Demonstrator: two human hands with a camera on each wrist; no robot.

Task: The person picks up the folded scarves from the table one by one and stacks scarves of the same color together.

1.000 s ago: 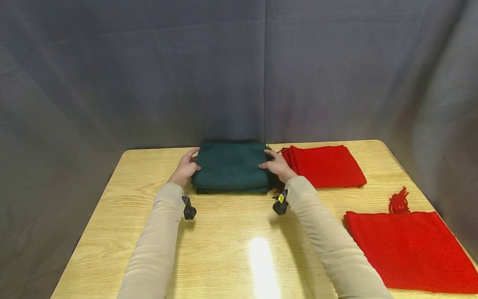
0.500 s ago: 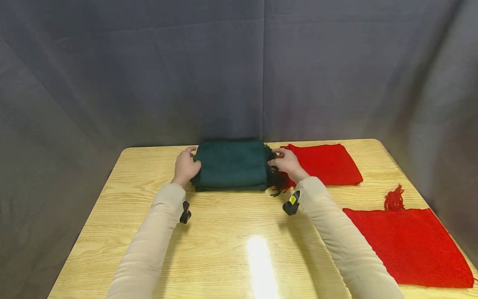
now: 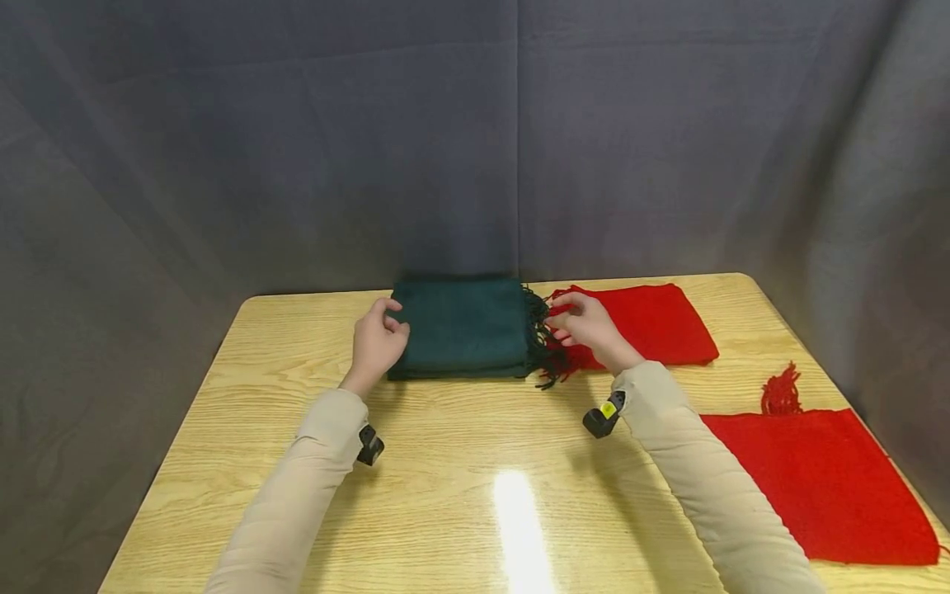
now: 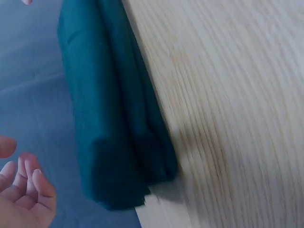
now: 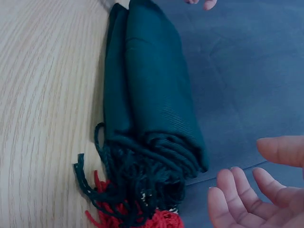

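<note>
A dark green fringed scarf point(image 3: 463, 326) lies folded in a thick rectangle at the back of the table. My left hand point(image 3: 377, 342) hovers by its left end, fingers loosely bent and apart from the cloth in the left wrist view. Over on the right, my right hand point(image 3: 594, 328) hangs above a folded red scarf point(image 3: 660, 326), just beside the green fringe point(image 5: 137, 175). Nothing sits between the fingers of either hand. In the right wrist view, the green scarf's rolled layers show at its end, and some red fringe point(image 5: 166, 219) lies against its tassels.
A second red scarf point(image 3: 824, 487), folded, lies at the table's right front, its tassel point(image 3: 782, 392) sticking out toward the back. A grey curtain point(image 3: 460, 148) hangs behind the wooden table point(image 3: 430, 478). Light glares off the table's front middle.
Both hands have let go of the green scarf. The right hand has drawn away to the right, uncovering the fringe; the left hand has lifted slightly toward me. The scarf rests flatter.
</note>
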